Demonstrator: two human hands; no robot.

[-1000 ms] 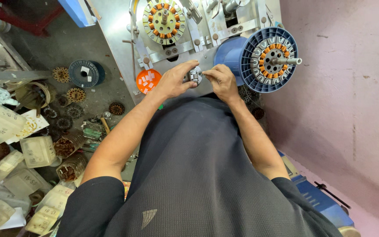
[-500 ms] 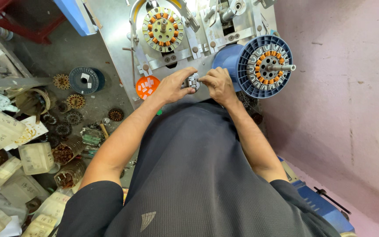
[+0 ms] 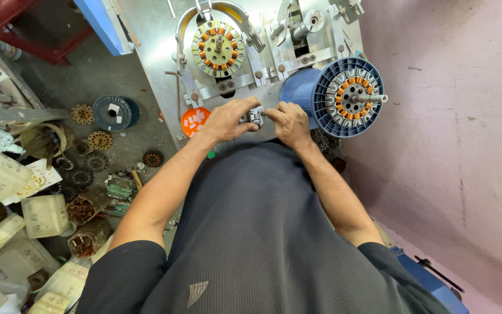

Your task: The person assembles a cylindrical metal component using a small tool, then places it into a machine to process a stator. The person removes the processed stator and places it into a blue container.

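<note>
The left hand (image 3: pixel 228 121) and right hand (image 3: pixel 289 123) pinched a small metal part (image 3: pixel 255 117) with closed fingers. It could slip and drop if they let go.

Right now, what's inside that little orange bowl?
The orange bowl holds small pale, squarish pieces. The left hand sits just beside it and its wrist hides the bowl's right edge, so any pieces there stay unseen.
</note>
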